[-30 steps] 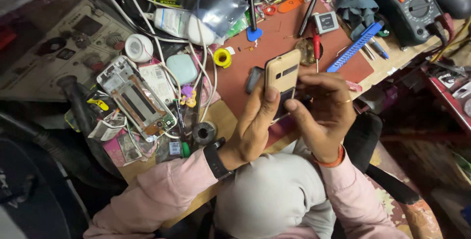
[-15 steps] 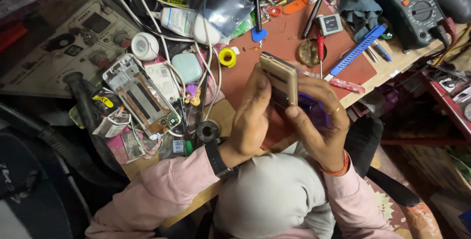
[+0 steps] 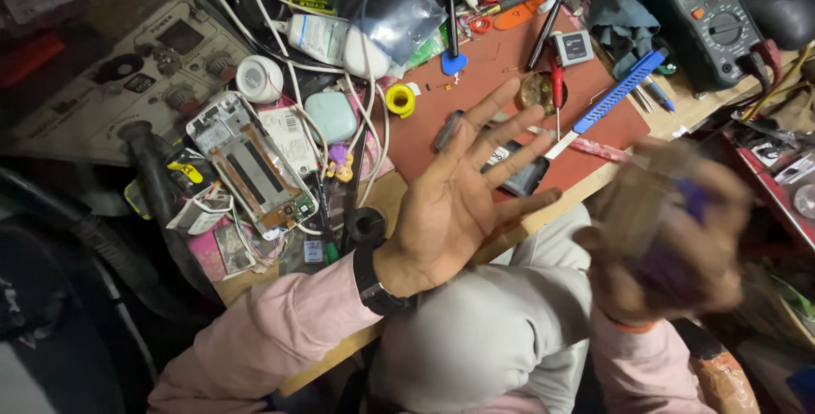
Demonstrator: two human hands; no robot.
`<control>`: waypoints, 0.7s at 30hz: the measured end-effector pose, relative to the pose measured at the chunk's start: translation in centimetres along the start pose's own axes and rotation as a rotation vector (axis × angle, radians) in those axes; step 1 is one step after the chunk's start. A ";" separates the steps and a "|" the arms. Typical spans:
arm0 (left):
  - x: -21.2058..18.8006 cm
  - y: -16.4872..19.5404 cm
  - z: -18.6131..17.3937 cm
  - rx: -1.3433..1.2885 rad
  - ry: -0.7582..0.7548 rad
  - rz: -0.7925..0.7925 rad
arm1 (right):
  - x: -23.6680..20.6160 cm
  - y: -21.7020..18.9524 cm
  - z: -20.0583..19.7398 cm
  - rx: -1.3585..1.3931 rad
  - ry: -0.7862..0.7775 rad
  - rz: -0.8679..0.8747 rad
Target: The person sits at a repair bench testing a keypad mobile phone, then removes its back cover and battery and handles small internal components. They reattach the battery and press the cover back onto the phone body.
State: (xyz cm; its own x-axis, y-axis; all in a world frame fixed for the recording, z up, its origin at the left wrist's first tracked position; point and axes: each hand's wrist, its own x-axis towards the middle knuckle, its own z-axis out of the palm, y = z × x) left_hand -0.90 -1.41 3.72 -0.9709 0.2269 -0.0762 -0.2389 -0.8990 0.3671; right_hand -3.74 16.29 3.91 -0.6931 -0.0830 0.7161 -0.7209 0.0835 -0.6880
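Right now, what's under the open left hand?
Under the open left hand: the reddish-brown work mat and a dark rectangular phone part showing between its fingers. The palm covers the rest, so anything directly beneath it cannot be seen.

You have little free room on the worktop (image 3: 382,197). The red mat (image 3: 501,70) has a bare patch in its middle. Wires (image 3: 361,100) and an opened phone (image 3: 250,168) fill the left side. Tools and a meter (image 3: 709,11) crowd the back right corner.
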 end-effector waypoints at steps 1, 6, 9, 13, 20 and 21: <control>0.0 0.0 0.0 -0.003 0.009 -0.027 | -0.1 -0.9 -0.3 0.019 0.049 0.181; -0.5 -0.3 -0.1 -0.092 -0.152 -0.090 | 0.9 -1.7 0.1 -0.405 -0.617 -0.100; -0.9 -0.7 0.2 -0.024 -0.045 -0.141 | 1.5 -2.1 0.1 -0.378 -0.572 -0.129; -0.9 -0.1 0.2 -0.002 -0.082 -0.147 | 2.2 -2.7 -0.6 -0.320 -0.435 -0.113; -0.5 -0.5 -0.5 -0.156 -0.121 -0.163 | 1.2 -3.2 0.1 -0.329 -0.579 -0.030; -0.6 -0.6 -0.7 -0.193 -0.186 -0.129 | 1.4 -2.9 0.2 -0.333 -0.604 -0.037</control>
State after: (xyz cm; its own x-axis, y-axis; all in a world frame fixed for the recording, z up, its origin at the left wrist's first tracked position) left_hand -0.21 -1.25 2.92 -0.9171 0.3930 0.0666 -0.3763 -0.9087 0.1811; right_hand -2.58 15.69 6.86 -0.6175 -0.6225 0.4808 -0.7719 0.3622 -0.5225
